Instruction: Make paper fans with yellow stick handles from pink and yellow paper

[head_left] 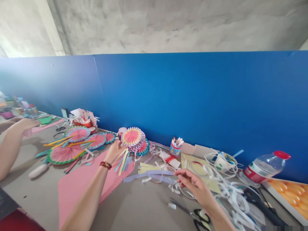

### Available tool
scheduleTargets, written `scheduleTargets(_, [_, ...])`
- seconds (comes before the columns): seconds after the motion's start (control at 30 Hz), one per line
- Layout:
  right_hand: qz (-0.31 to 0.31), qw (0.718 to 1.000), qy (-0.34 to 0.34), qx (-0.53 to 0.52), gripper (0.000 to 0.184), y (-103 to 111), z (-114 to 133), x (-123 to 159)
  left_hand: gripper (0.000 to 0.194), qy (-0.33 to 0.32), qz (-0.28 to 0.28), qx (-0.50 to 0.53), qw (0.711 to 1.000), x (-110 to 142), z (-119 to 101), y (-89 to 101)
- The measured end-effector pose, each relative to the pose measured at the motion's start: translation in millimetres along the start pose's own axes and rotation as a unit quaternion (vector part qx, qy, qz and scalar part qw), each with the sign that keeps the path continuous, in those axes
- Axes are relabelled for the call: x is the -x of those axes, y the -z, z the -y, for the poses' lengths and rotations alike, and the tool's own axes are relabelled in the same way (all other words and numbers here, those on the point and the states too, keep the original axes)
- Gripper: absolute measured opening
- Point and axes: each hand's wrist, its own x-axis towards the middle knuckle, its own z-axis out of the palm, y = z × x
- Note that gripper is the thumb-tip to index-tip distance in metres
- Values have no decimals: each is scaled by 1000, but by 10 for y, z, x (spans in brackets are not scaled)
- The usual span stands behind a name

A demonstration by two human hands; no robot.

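My left hand (115, 151), with a red and yellow bracelet on its wrist, is closed at the left edge of a round pleated paper fan (132, 137) in pink, yellow and lavender. The fan overlaps other paper fans (143, 147) by the blue partition, and pale paper strips hang below the hand. My right hand (192, 183) is held over the table with its fingers loosely apart. Its fingertips are close to a lavender paper strip (156, 173); whether they touch it I cannot tell. Black-handled scissors (192, 213) lie below the right hand.
A pink paper sheet (81, 189) lies under my left arm. More paper fans (78, 134) are spread at left, near another person's hand (26, 124). A pen cup (175, 149), curled white strips (237, 200), a bottle (266, 168) and a glue gun (262, 205) stand or lie rightward.
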Motion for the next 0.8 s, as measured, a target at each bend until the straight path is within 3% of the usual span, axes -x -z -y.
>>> scheduleTargets(0.17, [-13,1000,-9,3,45,-49,65,58,28,5,13,-7,1000,-23,32,-64])
scheduleTargets(0.47, [57,997,-9,48,47,-5,-15,21,31,38,53,20,998,-46,30,-190])
scheduleTargets(0.8, [54,997,-10,59,45,-35,-103,9,26,18,-36,153,987,12,-234,150])
